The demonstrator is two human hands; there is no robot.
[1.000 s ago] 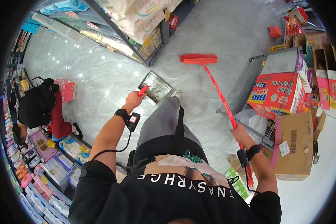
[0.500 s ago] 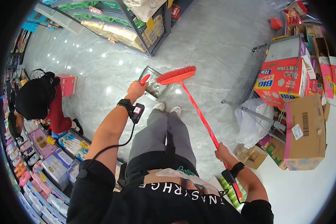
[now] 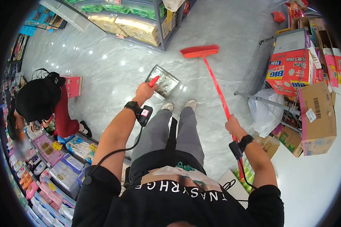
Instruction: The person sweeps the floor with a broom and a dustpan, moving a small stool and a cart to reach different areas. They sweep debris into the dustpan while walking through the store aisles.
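My left hand (image 3: 145, 92) is closed round the red handle of a metal dustpan (image 3: 163, 84). Grey dust and bits lie in the pan, which is just ahead of my feet. In my right hand (image 3: 233, 125) is the long red handle of a broom (image 3: 217, 86), gripped partway along, its upper end running back beside my forearm. The red broom head (image 3: 199, 52) is out on the grey tiled floor, ahead and to the right of the dustpan, apart from it.
A shelf rack (image 3: 163, 32) with packs stands ahead. On the right, a wire cart holds a red carton (image 3: 291, 72) and a brown box (image 3: 317, 119), with a white plastic bag (image 3: 267, 113) beside it. At left a person (image 3: 45, 102) bends over shelves near a red box (image 3: 73, 85).
The broom head has moved forward and right, away from the dustpan, which it partly overlapped in view before. Both hands keep their grips.
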